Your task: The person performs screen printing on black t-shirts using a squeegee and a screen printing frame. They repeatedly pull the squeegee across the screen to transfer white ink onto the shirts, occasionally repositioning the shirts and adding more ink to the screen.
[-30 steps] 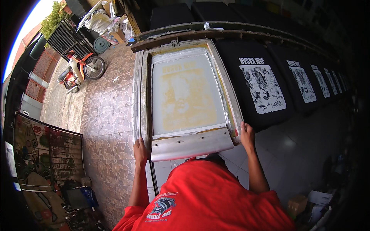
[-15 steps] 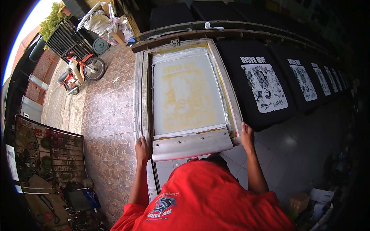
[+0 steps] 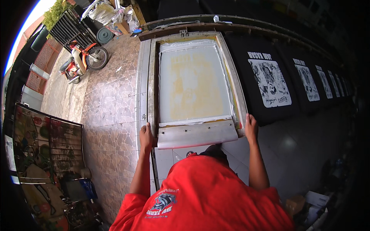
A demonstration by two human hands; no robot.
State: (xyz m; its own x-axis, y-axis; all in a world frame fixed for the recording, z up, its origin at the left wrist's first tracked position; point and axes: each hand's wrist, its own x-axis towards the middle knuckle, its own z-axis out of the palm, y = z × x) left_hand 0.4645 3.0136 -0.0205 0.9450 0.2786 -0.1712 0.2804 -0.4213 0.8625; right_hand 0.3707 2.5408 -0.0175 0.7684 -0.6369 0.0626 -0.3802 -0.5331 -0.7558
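Observation:
A silk-screen frame (image 3: 153, 92) lies in front of me, its pale mesh (image 3: 192, 84) showing a faint yellowish picture. White ink or emulsion lines the inner edges of the mesh. At the frame's near left corner, my left hand (image 3: 146, 135) is closed on the side bar. My right hand (image 3: 251, 125) grips the near right corner the same way. Between the hands, along the near edge, is a wide metal squeegee-like plate (image 3: 198, 134) with several dark screws. What lies beneath the frame is hidden.
Black shirts with white prints (image 3: 271, 82) lie in a row to the right. A dark metal rail (image 3: 246, 27) runs behind the frame, with a hinge clamp (image 3: 184, 33) on it. A red motorbike (image 3: 79, 63) stands at far left; cardboard boxes (image 3: 296, 204) sit at lower right.
The frame, the shirts and both hands appear slightly higher and further right in the picture, along with the surroundings, as the view shifts. Both hands keep their hold on the frame.

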